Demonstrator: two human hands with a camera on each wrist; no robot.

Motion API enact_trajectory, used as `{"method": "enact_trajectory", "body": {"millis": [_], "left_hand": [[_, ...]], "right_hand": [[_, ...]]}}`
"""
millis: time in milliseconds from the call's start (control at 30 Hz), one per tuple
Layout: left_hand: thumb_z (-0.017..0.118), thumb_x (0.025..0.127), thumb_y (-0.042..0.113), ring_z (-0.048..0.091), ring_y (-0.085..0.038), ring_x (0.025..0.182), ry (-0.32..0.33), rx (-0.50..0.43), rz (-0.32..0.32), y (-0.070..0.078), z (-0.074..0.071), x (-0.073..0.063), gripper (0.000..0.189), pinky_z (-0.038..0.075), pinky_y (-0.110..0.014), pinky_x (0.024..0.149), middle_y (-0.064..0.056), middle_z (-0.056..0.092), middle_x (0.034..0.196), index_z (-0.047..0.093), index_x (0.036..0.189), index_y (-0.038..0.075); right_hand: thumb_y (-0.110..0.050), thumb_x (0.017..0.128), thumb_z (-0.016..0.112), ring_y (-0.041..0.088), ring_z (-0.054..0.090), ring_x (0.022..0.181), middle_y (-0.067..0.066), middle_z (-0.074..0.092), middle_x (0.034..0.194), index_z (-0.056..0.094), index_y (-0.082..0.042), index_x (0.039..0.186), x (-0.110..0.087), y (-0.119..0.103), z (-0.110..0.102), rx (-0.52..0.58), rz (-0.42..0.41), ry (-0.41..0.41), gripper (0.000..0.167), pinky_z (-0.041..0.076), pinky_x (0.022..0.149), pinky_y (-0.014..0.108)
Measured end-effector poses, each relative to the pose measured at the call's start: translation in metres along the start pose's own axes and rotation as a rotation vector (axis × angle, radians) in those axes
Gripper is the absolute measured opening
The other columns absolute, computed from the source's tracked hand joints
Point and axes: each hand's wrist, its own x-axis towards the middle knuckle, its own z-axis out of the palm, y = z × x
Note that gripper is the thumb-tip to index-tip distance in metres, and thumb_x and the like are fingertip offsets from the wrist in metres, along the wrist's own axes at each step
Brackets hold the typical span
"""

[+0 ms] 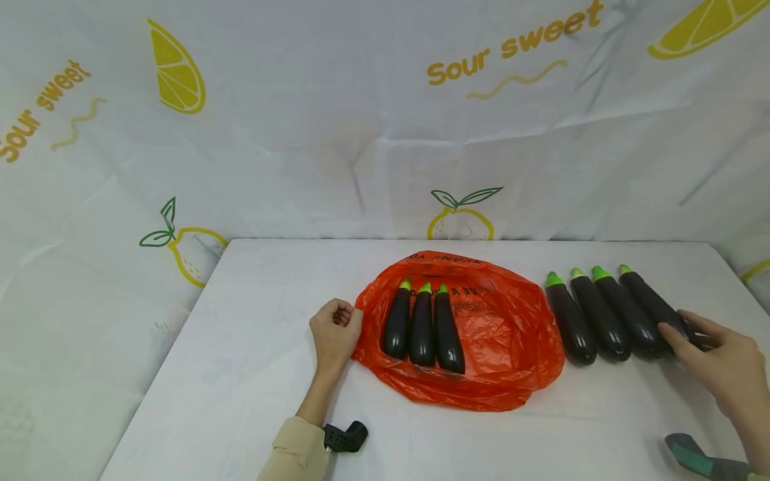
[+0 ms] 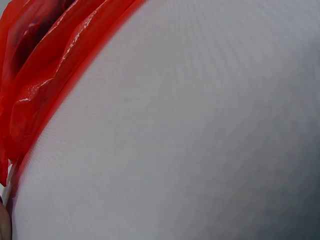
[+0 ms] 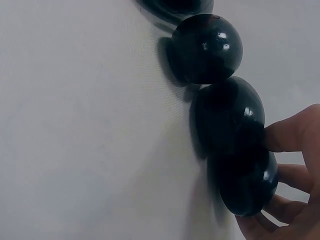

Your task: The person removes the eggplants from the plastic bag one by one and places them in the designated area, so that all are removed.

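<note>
A red plastic bag (image 1: pixel 505 337) lies spread on the table, with three eggplants (image 1: pixel 423 331) side by side on its left part. My left hand (image 1: pixel 335 334) pinches the bag's left edge with curled fingers; in the left wrist view the bag (image 2: pixel 55 65) shows at upper left, and only a sliver of the hand is visible. Right of the bag lies a slanted row of several dark eggplants (image 1: pixel 571 324) with green tips. My right hand (image 1: pixel 724 364) holds the lower end of the rightmost eggplant (image 1: pixel 650 298), thumb on its left side, as the right wrist view also shows.
The white table (image 1: pixel 252 287) backs onto a hanging white cloth (image 1: pixel 289 147) printed with lemons and lettering. Dark straps (image 1: pixel 345 437) sit on both wrists. The row's leftmost eggplant lies close to the bag's right edge.
</note>
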Motion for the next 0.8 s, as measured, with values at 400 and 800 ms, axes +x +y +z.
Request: {"method": "enact_trajectory", "body": {"millis": [400, 800], "left_hand": [[0.065, 0.083, 0.003, 0.049, -0.012, 0.06, 0.013, 0.014, 0.01, 0.0014, -0.0011, -0.0005, 0.009, 0.047, -0.019, 0.057, -0.009, 0.059, 0.064, 0.066, 0.074, 0.004], [0.064, 0.083, 0.003, 0.049, -0.013, 0.059, 0.008, 0.012, 0.005, 0.0006, -0.0006, 0.0001, 0.01, 0.048, -0.02, 0.057, -0.01, 0.058, 0.063, 0.065, 0.072, 0.004]], "right_hand": [[-0.033, 0.1, 0.056, 0.063, 0.047, 0.119, 0.048, 0.042, 0.139, 0.039, 0.012, 0.148, -0.0023, -0.0071, 0.0008, -0.003, 0.027, -0.006, 0.068, 0.029, 0.05, 0.007], [-0.03, 0.101, 0.054, 0.065, 0.045, 0.121, 0.045, 0.039, 0.145, 0.036, 0.012, 0.15, -0.0019, -0.0058, 0.0027, -0.005, 0.021, 0.005, 0.066, 0.027, 0.049, 0.006]]}}
